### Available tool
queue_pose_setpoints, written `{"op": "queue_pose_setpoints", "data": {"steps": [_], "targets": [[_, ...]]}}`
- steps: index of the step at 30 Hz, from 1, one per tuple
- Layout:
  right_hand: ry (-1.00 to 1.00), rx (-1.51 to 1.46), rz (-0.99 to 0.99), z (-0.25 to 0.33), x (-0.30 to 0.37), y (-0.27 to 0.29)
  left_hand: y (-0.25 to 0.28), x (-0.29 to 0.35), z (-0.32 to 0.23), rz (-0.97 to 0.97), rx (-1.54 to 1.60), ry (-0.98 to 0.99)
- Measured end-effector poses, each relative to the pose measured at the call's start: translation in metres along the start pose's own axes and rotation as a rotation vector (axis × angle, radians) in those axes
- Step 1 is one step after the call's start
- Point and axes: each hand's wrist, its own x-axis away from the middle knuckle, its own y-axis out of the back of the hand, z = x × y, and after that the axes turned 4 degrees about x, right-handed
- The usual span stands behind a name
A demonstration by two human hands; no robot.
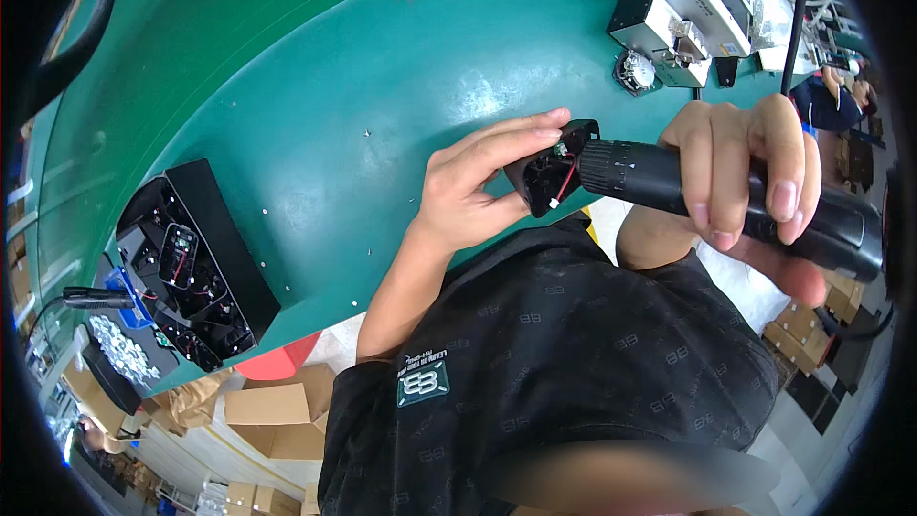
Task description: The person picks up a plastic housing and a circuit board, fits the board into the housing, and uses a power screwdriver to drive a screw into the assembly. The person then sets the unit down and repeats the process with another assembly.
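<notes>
My left hand (463, 182) grips a small black plastic housing (542, 175) above the near side of the green table, its hollow side turned to the right. Inside the housing a bit of green circuit board shows, and a red wire (566, 183) with a white plug hangs out of it. My right hand (740, 167) is wrapped round a thick black electric screwdriver (632, 170), held almost level. The screwdriver's nose meets the open side of the housing. Its bit is hidden, so I cannot tell whether it touches a screw.
A black bin (227, 248) of similar housings stands at the left, beside another black-handled tool (95, 298) and a heap of small whitish parts (122, 352). A boxy screw feeder (683, 24) and round metal part (634, 71) sit back right. Loose screws dot the green table (315, 143). Another person (829, 100) is far right.
</notes>
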Motion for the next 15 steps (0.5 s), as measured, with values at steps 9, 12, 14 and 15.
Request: {"op": "queue_pose_setpoints", "data": {"steps": [9, 12, 14, 15], "targets": [[-0.035, -0.05, -0.059, 0.001, -0.006, 0.013, 0.005, -0.003, 0.0, -0.003, -0.028, -0.004], [-0.053, -0.095, -0.113, 0.001, -0.008, 0.014, 0.006, -0.003, 0.001, -0.007, -0.061, -0.017], [-0.024, -0.136, -0.129, -0.002, -0.007, 0.017, 0.007, -0.005, 0.003, -0.011, -0.071, -0.023], [0.005, -0.17, -0.149, -0.002, -0.006, 0.017, 0.007, -0.005, 0.003, -0.013, -0.072, -0.017]]}}
